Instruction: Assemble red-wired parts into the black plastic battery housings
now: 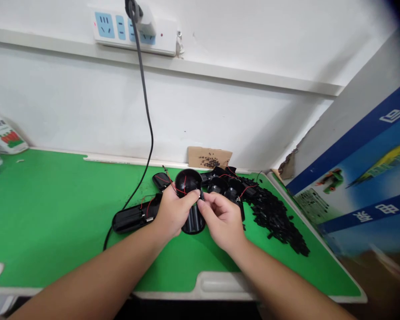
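Observation:
Held between my hands over the green table is a black plastic housing (192,221) with a round, cup-shaped head and red wires inside. My left hand (174,212) wraps its left side, the thumb pressing near the lower rim of the cup. At the housing's right edge, my right hand (224,218) is closed in a pinch; what its fingertips hold is too small and hidden to name. A similar black housing (130,219) with red wires lies left of my hands. Several more black housings (216,184) with red wires lie behind my right hand.
A heap of small black parts (276,213) spreads over the right of the green table (53,213). Tiny dark pieces sit on cardboard (195,156) by the wall. A black cable (147,111) hangs from a power strip (168,40) onto the table. A printed panel (363,178) stands right.

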`<state>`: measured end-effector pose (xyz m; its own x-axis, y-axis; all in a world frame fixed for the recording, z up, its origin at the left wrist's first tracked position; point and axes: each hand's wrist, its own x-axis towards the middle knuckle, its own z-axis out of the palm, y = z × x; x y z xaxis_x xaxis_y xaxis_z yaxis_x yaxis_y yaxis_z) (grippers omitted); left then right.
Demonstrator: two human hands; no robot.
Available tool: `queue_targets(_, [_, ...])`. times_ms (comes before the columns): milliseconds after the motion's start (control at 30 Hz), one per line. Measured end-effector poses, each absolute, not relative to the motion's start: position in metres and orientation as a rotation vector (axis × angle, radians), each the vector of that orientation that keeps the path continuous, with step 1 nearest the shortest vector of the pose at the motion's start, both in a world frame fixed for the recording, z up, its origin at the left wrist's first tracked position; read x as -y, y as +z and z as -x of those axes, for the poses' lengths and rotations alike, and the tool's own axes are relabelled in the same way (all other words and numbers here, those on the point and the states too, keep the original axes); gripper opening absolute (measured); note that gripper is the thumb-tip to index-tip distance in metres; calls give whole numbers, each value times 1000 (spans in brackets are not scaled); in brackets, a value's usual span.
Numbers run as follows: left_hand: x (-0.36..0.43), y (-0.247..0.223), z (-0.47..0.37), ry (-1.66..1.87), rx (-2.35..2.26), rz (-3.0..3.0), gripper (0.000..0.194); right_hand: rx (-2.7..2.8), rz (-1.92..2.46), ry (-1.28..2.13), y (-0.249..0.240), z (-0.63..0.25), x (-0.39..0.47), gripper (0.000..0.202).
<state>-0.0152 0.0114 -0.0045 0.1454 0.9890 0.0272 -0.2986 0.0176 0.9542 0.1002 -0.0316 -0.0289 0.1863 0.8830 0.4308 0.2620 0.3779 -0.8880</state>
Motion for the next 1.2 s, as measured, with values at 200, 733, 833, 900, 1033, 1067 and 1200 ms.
queue_targets(200, [-10, -4, 15, 1244, -860, -1053, 22, 1256, 1137, 686, -25, -97, 34, 22])
queue_targets(733, [-8, -6, 14, 1247, -858, -1229, 20, 1168, 1172, 714, -24, -98, 36, 22])
queue_targets(833, [-7, -6, 15, 1257, -909, -1321, 18, 1196, 1211, 629, -23, -96, 38, 25])
queue_targets(900, [-7, -5, 16, 1261, -970, -1368, 18, 1220, 1234, 590, -22, -94, 39, 26])
queue_targets(1033, [-5, -1, 17, 1280, -1033, -1428, 17, 1245, 1236, 573, -22, -92, 39, 26])
queue_targets(1067, [-5, 0, 18, 1279, -1037, -1440, 16, 1255, 1239, 566, -22, -92, 39, 27])
queue_targets(1200, [-3, 0, 18, 1282, -1052, -1452, 17, 1326, 1242, 490, -23, -92, 39, 29])
